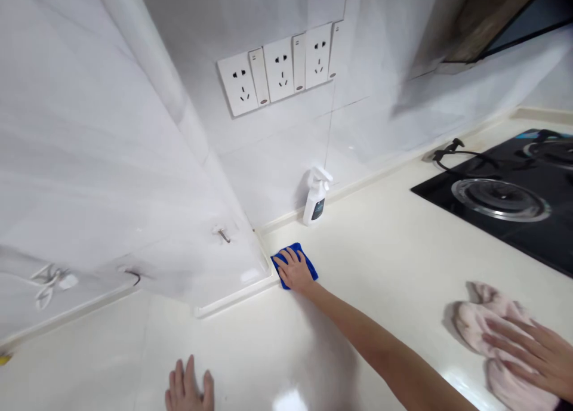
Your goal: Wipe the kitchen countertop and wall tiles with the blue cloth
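My right hand (295, 272) presses a blue cloth (308, 266) onto the pale countertop, right by the corner of the raised white edge. Its fingers curve over the cloth, whose borders stick out around them. At the bottom of the view, my left hand (188, 390) rests open on the counter with its fingers apart, holding nothing. A white spray bottle (314, 205) with a dark label stands upright against the wall, just behind the blue cloth.
Another person's hand (532, 351) lies on a pink cloth (477, 318) at the lower right. A black gas hob (501, 199) is set into the counter at right. Wall sockets (281, 68) sit above the bottle. Hooks (221, 235) and a white cord (47, 286) are on the left wall.
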Available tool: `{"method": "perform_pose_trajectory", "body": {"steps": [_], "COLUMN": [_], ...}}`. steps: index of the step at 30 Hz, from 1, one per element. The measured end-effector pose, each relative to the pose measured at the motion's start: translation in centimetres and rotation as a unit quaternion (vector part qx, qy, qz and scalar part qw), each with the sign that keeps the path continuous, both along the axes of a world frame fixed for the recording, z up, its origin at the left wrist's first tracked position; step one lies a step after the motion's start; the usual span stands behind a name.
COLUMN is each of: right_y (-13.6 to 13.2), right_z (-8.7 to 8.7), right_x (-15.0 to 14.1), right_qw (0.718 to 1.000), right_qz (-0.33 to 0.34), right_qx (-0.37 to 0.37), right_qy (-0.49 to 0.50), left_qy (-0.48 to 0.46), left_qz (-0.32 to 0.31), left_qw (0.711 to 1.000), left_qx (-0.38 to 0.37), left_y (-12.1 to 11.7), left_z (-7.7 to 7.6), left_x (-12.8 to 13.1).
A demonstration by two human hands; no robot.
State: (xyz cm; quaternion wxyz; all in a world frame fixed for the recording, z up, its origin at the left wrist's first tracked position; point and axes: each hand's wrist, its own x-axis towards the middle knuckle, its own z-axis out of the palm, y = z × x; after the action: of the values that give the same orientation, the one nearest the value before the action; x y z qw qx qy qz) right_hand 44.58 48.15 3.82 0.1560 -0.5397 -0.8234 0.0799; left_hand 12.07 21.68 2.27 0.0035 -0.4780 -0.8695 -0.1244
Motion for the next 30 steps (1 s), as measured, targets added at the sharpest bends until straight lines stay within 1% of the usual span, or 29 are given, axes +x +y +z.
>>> {"method": "perform_pose_trajectory", "body": {"steps": [5,8,11,14,16,18,20,21,22,23,24,25,26,27,29,30], "right_y": [-6.9,-11.6,-16.5,-20.7,-22.6,-23.8,-24.2,-24.3,-24.2,-24.3,-24.4,-24.7,-25.1,-25.8,-27.5,-28.5], "right_z": [-0.3,-0.7,-1.1,-1.5,-1.4,-1.0,-0.7,-0.7,-0.8,-1.0,-1.4,-2.0,-2.6,-3.4,-5.0,-5.7], "right_x": [0.4,0.0,-1.5,-4.4,-7.1,-9.5,-10.9,-10.9,-10.4,-9.4,-7.9,-6.2,-4.1,-2.1,1.6,3.0], "right_qw": [0.998,0.998,0.999,0.998,0.997,0.993,0.982,0.974,0.965,0.955,0.944,0.938,0.935,0.937,0.949,0.956], "right_qz": [-0.049,-0.044,-0.018,-0.024,-0.019,0.022,0.060,0.057,0.038,0.001,-0.042,-0.079,-0.113,-0.130,-0.141,-0.141], "right_qx": [-0.009,-0.022,-0.031,-0.045,-0.059,-0.069,-0.073,-0.072,-0.067,-0.056,-0.035,-0.006,0.026,0.051,0.088,0.100], "right_qy": [-0.028,-0.028,-0.003,0.023,0.046,0.090,0.162,0.207,0.252,0.293,0.324,0.338,0.335,0.319,0.268,0.237], "left_qy": [-0.007,-0.005,-0.003,-0.020,-0.043,-0.076,-0.109,-0.119,-0.123,-0.125,-0.125,-0.108,-0.089,-0.073,-0.054,-0.046], "left_qz": [0.003,0.001,-0.001,-0.005,-0.002,-0.005,-0.042,-0.082,-0.113,-0.139,-0.173,-0.228,-0.278,-0.315,-0.361,-0.374], "left_qw": [1.000,1.000,0.999,0.999,0.998,0.996,0.993,0.989,0.985,0.982,0.976,0.966,0.954,0.943,0.927,0.922], "left_qx": [-0.003,0.012,0.036,0.047,0.044,0.039,0.032,0.032,0.035,0.037,0.041,0.056,0.071,0.084,0.090,0.090], "left_y": [0.2,0.2,0.0,0.0,0.3,0.8,1.3,1.5,1.5,1.4,1.2,0.9,0.6,0.2,-0.6,-0.9], "left_z": [0.3,0.1,-0.4,-0.5,-0.1,0.4,0.8,0.8,0.6,0.3,-0.1,-0.6,-1.0,-1.5,-2.2,-2.4], "left_x": [0.1,0.3,0.5,0.3,0.0,0.1,0.9,1.7,2.8,4.1,5.7,7.5,9.3,10.9,13.6,14.4]}}
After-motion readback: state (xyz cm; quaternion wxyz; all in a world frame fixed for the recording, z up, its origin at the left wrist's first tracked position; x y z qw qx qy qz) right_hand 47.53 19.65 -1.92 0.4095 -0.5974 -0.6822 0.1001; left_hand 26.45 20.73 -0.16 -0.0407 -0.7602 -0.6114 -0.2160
